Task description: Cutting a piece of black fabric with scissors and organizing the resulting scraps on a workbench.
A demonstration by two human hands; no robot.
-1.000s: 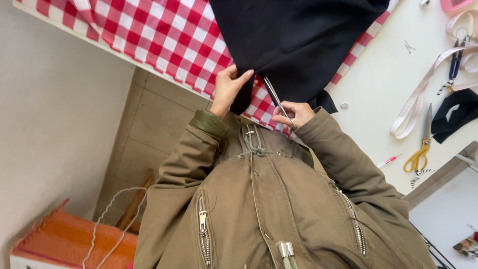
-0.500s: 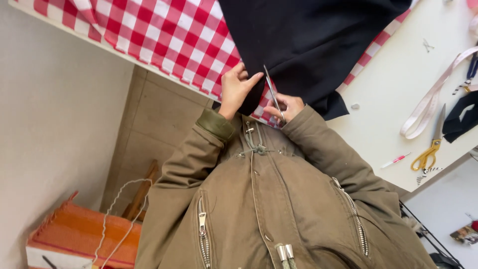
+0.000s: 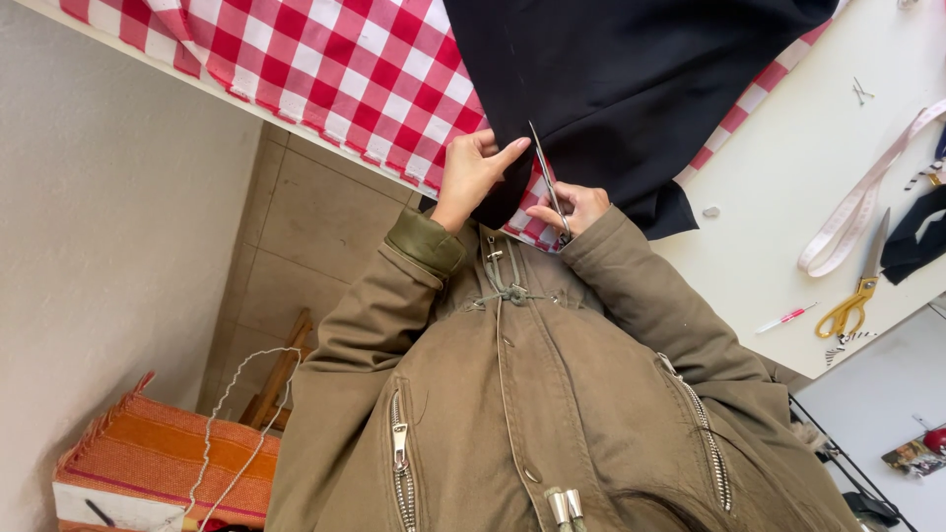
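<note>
Now my right hand (image 3: 581,209) has the scissors (image 3: 548,185) raised higher than half a second ago, the blades standing nearly upright against the lower edge of the black cloth (image 3: 631,89), their tip just beside my left fingertips (image 3: 514,150). A second ago the blades lay lower and more slanted, below that edge; since then they have swung up toward it. My right fingers are closed around the scissor handles, which sit low by my cuff; whether the blades themselves are parted I cannot tell, they read as one thin line. My left hand (image 3: 473,177) has moved little: it pinches the black cloth's edge, thumb and fingers shut on the fold, holding it taut just left of the blades. I judge from this that the cut is lining up at the held edge and not yet far into the cloth. The black cloth lies over the checked cloth (image 3: 325,69), which hangs off the bench (image 3: 778,266) edge above my hands. To the right of the black cloth, well apart from my hands, lie yellow-handled shears (image 3: 855,296), a tape measure (image 3: 867,197) and a pen (image 3: 785,318), all untouched.
</note>
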